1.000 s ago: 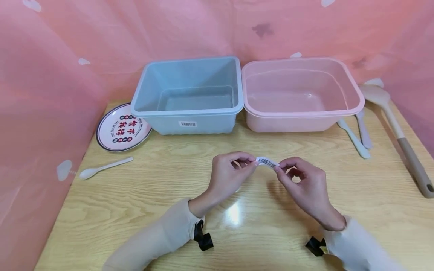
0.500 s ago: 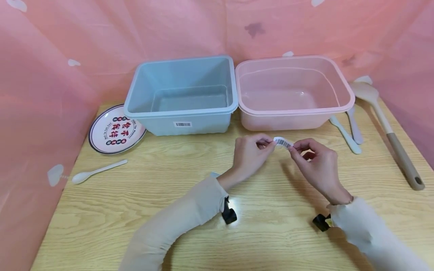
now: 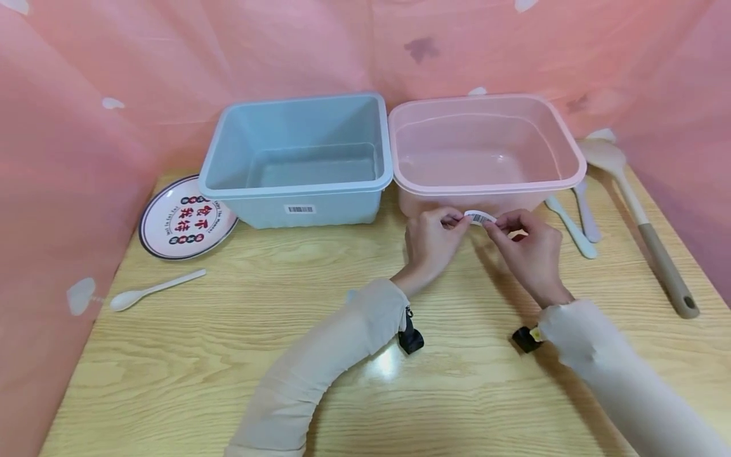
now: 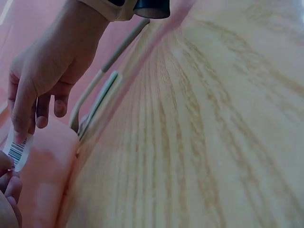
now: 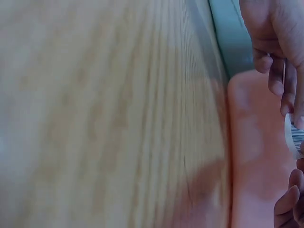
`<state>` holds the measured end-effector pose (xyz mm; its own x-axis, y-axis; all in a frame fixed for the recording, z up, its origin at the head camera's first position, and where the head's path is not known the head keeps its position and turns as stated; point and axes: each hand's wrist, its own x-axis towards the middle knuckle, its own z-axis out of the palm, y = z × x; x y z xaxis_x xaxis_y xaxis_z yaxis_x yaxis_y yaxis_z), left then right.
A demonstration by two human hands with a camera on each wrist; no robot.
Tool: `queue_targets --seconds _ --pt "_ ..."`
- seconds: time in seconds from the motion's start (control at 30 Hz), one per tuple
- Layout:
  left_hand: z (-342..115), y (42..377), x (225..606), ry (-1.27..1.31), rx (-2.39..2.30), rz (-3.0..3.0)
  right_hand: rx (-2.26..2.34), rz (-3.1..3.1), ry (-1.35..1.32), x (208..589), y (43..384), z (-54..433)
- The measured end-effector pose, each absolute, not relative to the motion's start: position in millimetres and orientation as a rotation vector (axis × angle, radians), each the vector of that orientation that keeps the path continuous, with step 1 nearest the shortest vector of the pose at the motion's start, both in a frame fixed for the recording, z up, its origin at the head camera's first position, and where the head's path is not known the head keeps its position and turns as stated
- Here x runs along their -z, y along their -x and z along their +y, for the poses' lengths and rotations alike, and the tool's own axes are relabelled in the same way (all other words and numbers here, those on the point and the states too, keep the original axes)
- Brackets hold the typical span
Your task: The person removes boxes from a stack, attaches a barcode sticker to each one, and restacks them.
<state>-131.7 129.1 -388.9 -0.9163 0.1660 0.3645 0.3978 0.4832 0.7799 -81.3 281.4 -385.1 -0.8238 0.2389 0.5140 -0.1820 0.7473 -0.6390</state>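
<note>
Between my two hands a white barcode sticker (image 3: 480, 218) bows upward, right in front of the pink basin's outer wall. My left hand (image 3: 435, 241) pinches its left end between thumb and finger. At the right end, my right hand (image 3: 528, 247) pinches it the same way. In the left wrist view the curved sticker (image 4: 16, 148) spans both sets of fingertips. The pink basin (image 3: 485, 189) stands upright behind the hands, its front wall partly covered by them. Beside it is a blue-grey basin (image 3: 297, 190) with a barcode sticker (image 3: 299, 209) on its front.
A printed plate (image 3: 171, 244) lies partly under the blue-grey basin's left side, with a white spoon (image 3: 157, 290) in front. To the right lie a pale green utensil handle (image 3: 573, 231), a lilac one (image 3: 588, 219) and a long-handled ladle (image 3: 657, 247). A pink curtain hangs behind.
Both hands have carried the barcode sticker forward, from over the table to the front of the pink basin. The head view has shifted slightly to the right.
</note>
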Motion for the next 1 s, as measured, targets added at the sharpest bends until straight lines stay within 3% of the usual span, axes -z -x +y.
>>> queue_targets --seconds 1.0 --pt "145.2 141.6 402.2 0.304 1.32 -2.398 -0.976 -2.253 0.199 396.9 113.2 278.7"
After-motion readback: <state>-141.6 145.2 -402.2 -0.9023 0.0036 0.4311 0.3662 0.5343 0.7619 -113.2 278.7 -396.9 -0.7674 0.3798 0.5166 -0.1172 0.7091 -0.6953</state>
